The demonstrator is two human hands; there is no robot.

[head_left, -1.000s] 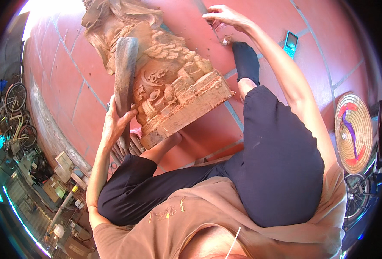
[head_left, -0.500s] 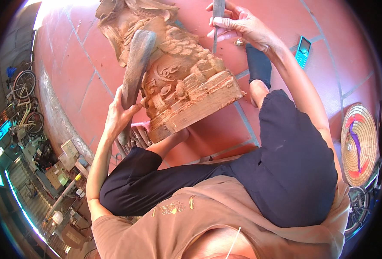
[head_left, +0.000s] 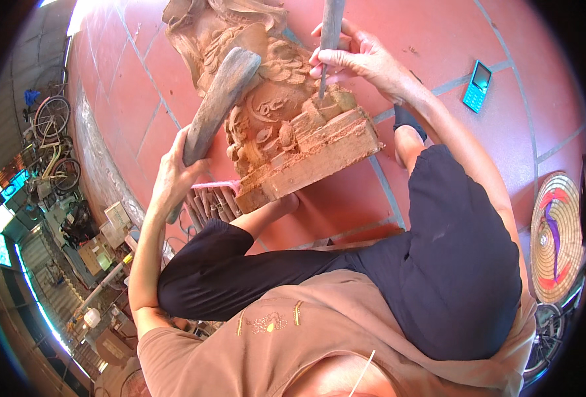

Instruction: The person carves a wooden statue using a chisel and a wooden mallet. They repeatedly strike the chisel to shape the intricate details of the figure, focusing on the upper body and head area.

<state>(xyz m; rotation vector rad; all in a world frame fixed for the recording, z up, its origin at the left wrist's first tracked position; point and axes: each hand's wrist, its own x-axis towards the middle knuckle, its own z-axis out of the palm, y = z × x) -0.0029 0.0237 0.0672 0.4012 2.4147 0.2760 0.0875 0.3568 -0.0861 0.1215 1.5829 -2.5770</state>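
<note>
Head view: the left hand (head_left: pixel 171 177) clamps its fingers round a wooden mallet (head_left: pixel 221 99); the right hand (head_left: pixel 375 65) pinches a chisel (head_left: pixel 331 30) (tip contact unclear) over the wood carving (head_left: pixel 273 129), ahead of the legs (head_left: pixel 438 258). Steady, light taps should best spare its detail.

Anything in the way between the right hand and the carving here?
Nothing visible blocks it. Only the chisel in the right hand spans the gap, tip at the carving near its base; contact is unclear. The mallet is off left, in the left hand.
</note>
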